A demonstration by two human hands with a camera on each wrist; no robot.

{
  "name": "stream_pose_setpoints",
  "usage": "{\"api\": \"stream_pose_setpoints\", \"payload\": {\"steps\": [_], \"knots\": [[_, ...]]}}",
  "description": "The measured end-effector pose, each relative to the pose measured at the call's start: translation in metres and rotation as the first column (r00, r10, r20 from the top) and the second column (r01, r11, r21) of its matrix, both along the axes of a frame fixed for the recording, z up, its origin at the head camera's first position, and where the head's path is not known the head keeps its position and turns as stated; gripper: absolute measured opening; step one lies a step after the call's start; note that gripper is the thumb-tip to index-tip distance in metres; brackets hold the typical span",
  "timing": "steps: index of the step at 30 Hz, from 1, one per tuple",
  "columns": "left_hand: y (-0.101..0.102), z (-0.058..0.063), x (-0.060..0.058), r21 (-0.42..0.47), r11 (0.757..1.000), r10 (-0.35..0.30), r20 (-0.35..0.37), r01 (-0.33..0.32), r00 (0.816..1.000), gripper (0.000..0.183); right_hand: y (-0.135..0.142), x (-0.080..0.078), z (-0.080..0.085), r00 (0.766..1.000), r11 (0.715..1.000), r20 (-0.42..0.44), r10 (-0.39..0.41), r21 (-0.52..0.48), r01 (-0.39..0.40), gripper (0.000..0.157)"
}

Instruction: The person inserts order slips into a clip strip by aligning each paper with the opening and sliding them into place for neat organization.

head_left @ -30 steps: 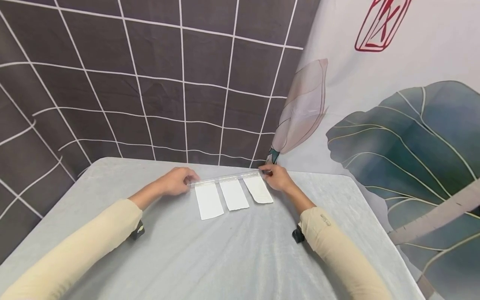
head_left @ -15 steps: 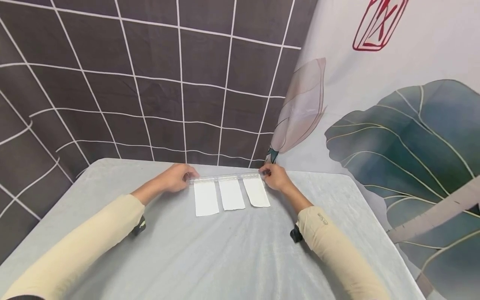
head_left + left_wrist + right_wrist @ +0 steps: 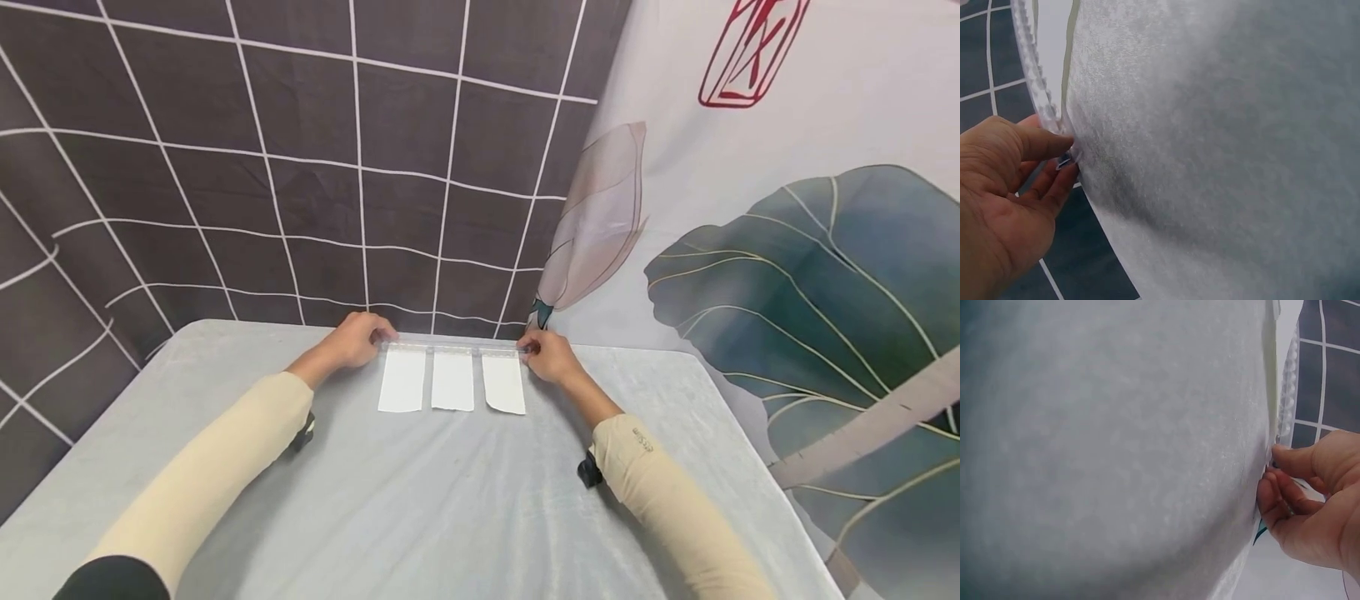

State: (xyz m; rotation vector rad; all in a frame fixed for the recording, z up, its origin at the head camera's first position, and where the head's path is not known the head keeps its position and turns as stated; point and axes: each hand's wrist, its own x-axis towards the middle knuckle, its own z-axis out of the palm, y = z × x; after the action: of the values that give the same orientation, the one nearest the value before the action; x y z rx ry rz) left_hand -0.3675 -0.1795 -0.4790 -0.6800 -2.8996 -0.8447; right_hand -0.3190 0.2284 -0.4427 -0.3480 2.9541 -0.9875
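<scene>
A clear plastic strip (image 3: 450,347), with a row of small bumps along it, spans between both hands near the table's far edge. My left hand (image 3: 356,340) pinches its left end between thumb and fingers, as the left wrist view confirms on the strip (image 3: 1034,75). At the other end, my right hand (image 3: 551,357) pinches it the same way. Three white paper slips extend from the strip toward me, side by side with gaps: a left slip (image 3: 402,379), a middle slip (image 3: 452,381) and a right slip (image 3: 503,384) with a curved lower corner.
A pale grey cloth covers the table (image 3: 435,500). Behind it hangs a dark gridded curtain (image 3: 300,192). A white cloth with a printed lotus leaf (image 3: 817,275) hangs at the right.
My left hand has moved away from me, toward the table's far edge. The strip, slanted before, now lies nearly level, and the slips' near ends have swung left. My right hand has hardly moved.
</scene>
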Motion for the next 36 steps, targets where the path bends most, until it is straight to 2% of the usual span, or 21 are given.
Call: {"api": "stream_pose_setpoints", "payload": {"steps": [1, 4, 12, 21, 23, 26, 29, 30, 31, 34, 36], "knots": [[0.000, 0.002, -0.001, 0.002, 1.000, 0.005, 0.013, -0.005, 1.000, 0.058, -0.006, 0.007, 0.011, 1.000, 1.000, 0.016, -0.027, 0.015, 0.027, 0.027], [-0.002, -0.006, -0.013, 0.006, 1.000, 0.018, 0.001, -0.018, 1.000, 0.058, -0.007, 0.006, 0.012, 0.999, 0.999, 0.004, -0.035, 0.016, 0.035, 0.028], [-0.008, -0.013, -0.009, -0.002, 1.000, -0.002, -0.021, 0.002, 1.000, 0.057, -0.010, 0.006, 0.005, 0.999, 0.999, 0.016, -0.028, 0.014, 0.028, 0.028], [-0.008, -0.015, -0.014, 0.003, 1.000, -0.009, -0.018, 0.009, 1.000, 0.059, -0.008, 0.007, 0.006, 0.999, 0.999, 0.006, -0.035, 0.004, 0.035, 0.029], [-0.008, -0.015, -0.014, 0.003, 1.000, 0.001, -0.014, -0.001, 1.000, 0.058, -0.006, 0.005, 0.006, 1.000, 1.000, 0.005, -0.025, 0.000, 0.025, 0.029], [-0.007, -0.013, -0.013, 0.002, 1.000, 0.010, -0.016, -0.010, 1.000, 0.054, 0.002, -0.006, -0.006, 0.999, 1.000, -0.040, 0.005, -0.006, -0.006, 0.028], [-0.006, -0.011, -0.010, 0.009, 1.000, 0.029, -0.013, -0.029, 0.999, 0.051, 0.007, -0.014, -0.015, 0.998, 1.000, -0.066, 0.022, -0.008, -0.022, 0.027], [-0.006, -0.007, -0.004, 0.015, 1.000, 0.024, -0.004, -0.024, 1.000, 0.050, 0.010, -0.018, -0.021, 0.996, 1.000, -0.081, 0.023, -0.007, -0.023, 0.027], [-0.007, -0.007, -0.003, 0.021, 0.999, 0.027, -0.002, -0.027, 1.000, 0.047, 0.010, -0.015, -0.016, 0.998, 1.000, -0.058, 0.015, -0.009, -0.016, 0.028], [-0.013, -0.002, 0.006, 0.033, 0.998, 0.051, -0.001, -0.051, 0.999, 0.040, 0.017, -0.011, -0.012, 1.000, 0.999, -0.014, 0.011, -0.034, -0.012, 0.038], [-0.022, 0.005, 0.019, 0.030, 0.997, 0.075, -0.015, -0.074, 0.997, 0.050, 0.030, -0.008, -0.017, 0.999, 1.000, -0.036, 0.004, -0.027, -0.005, 0.050]]}}
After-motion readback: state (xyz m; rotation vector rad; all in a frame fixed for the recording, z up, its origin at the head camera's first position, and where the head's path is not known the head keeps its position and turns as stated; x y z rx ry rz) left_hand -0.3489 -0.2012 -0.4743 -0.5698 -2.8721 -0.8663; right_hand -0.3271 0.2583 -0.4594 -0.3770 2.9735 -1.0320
